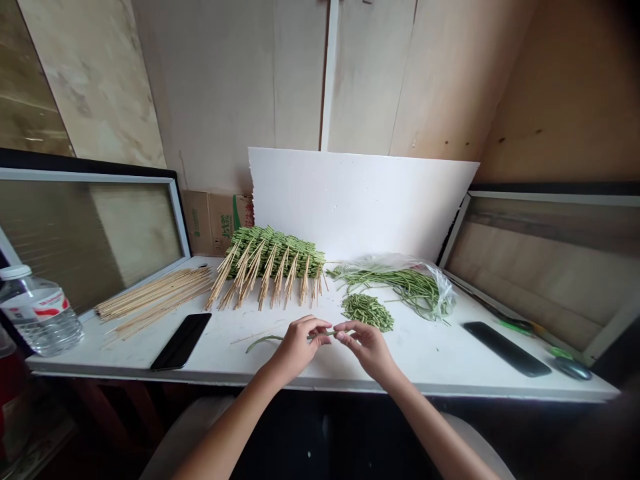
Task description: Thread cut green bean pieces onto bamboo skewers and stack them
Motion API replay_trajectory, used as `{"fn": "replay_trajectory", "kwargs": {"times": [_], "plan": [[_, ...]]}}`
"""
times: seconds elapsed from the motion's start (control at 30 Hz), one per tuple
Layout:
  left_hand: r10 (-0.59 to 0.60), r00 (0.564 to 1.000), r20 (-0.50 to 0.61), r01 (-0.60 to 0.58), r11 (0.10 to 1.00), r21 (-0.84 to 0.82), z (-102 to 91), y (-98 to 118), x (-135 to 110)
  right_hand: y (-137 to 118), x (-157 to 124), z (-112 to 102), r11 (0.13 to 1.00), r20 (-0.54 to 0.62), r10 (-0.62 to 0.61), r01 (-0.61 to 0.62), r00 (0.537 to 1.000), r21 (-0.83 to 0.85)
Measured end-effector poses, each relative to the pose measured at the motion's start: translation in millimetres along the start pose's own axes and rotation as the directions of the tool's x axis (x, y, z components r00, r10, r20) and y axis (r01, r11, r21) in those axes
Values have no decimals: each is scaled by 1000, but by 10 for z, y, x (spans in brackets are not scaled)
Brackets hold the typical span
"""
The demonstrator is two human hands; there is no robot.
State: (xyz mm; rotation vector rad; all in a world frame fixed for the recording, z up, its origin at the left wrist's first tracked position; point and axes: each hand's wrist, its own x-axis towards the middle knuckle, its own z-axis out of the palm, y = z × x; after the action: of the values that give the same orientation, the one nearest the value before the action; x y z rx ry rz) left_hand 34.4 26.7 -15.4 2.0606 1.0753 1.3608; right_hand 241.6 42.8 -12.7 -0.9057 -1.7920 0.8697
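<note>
My left hand (299,343) and my right hand (367,345) meet over the white table's near edge, both pinched on one long green bean (260,341) whose free end trails off to the left. Just beyond my right hand lies a small heap of cut bean pieces (368,311). Further back, uncut long beans (400,283) spill from a clear plastic bag (440,293). A stack of skewers loaded with green bean pieces (273,261) rests at the back centre. Bare bamboo skewers (155,297) lie in a pile at the left.
A black phone (181,341) lies left of my hands, another dark phone (506,349) at the right. Green-handled scissors (520,327) sit near the right frame. A water bottle (37,313) stands at the far left. A white foam board (357,200) leans against the wall.
</note>
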Motion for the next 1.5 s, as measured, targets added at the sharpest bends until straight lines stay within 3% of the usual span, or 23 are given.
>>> {"fn": "replay_trajectory", "kwargs": {"times": [0.43,0.67,1.0,1.13,1.27,1.5], "plan": [[108,994,11,-108,973,202,-15,73,-18,-162,-47,-6,956,-53,-192,175,980,-237],[213,975,64,-221,897,383,-55,117,0,-266,-45,-43,888,35,-321,314,946,-337],[233,967,103,-254,918,305,-57,136,-2,-194,-60,10,953,4,-191,187,982,-237],[226,971,76,-239,921,307,-121,157,17,-214,-45,-31,932,-35,-253,234,967,-276],[229,971,72,-240,910,337,-139,178,20,-263,-40,-69,889,1,-320,301,947,-344],[257,960,108,-279,887,369,-108,219,3,-319,-62,-29,893,24,-330,320,944,-317]]}}
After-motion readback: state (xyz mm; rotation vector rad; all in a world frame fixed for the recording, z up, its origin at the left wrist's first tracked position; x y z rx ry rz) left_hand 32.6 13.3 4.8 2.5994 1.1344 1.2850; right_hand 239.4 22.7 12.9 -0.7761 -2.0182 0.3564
